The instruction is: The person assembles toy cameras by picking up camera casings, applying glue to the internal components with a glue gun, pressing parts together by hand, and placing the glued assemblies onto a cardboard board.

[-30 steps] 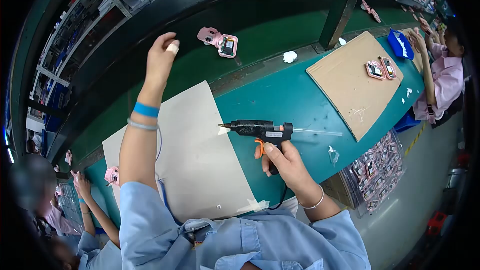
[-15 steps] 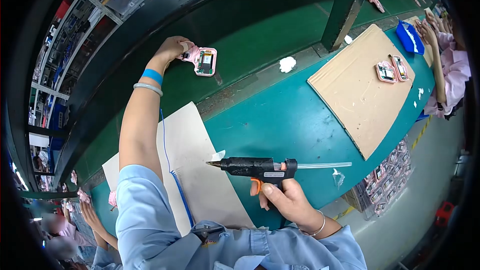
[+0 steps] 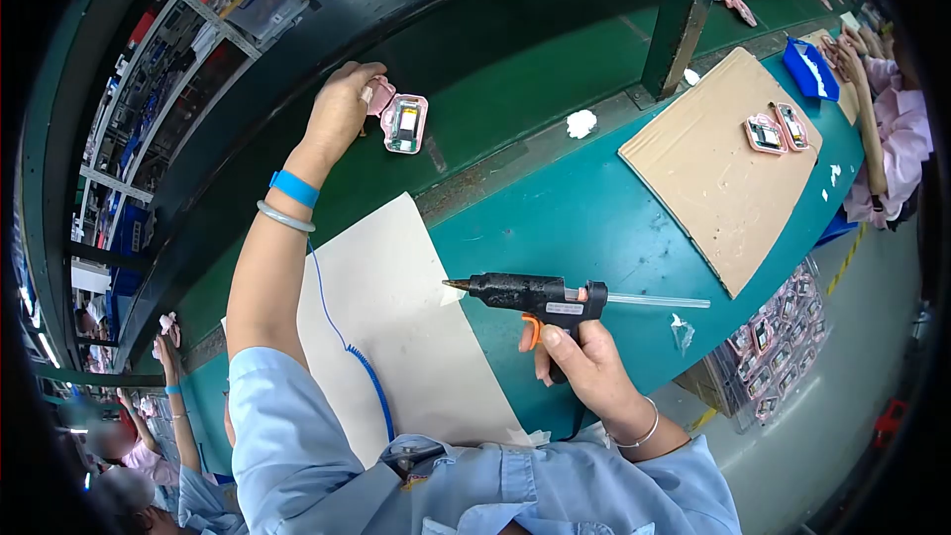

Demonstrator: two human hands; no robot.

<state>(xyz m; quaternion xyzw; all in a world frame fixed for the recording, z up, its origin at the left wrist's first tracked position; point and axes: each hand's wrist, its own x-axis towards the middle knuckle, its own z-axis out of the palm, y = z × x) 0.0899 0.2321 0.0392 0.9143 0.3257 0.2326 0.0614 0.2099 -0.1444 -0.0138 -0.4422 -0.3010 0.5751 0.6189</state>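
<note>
Reaching far out over the dark green belt, my left hand (image 3: 340, 109) pinches one half of an open pink casing (image 3: 404, 127). The other half faces up and shows a circuit board and a pale block inside. My right hand (image 3: 589, 365) is wrapped around the handle of a black hot glue gun (image 3: 525, 293) near my body. A finger lies at its orange trigger, and its nozzle points left above the paper sheet. A clear glue stick (image 3: 659, 301) sticks out of the back of the gun.
A pale paper sheet (image 3: 396, 337) and a coiled blue cord (image 3: 371, 381) lie before me. Cardboard (image 3: 693, 178) at right carries another open pink casing (image 3: 766, 134). A blue bin (image 3: 810, 69) stands near a co-worker's hands. A green post (image 3: 684, 20) rises beside the belt.
My left hand has shifted its hold, and more of its back shows beside the casing. The glue gun sits slightly higher and farther right in view. At far left, a co-worker's arm has risen.
</note>
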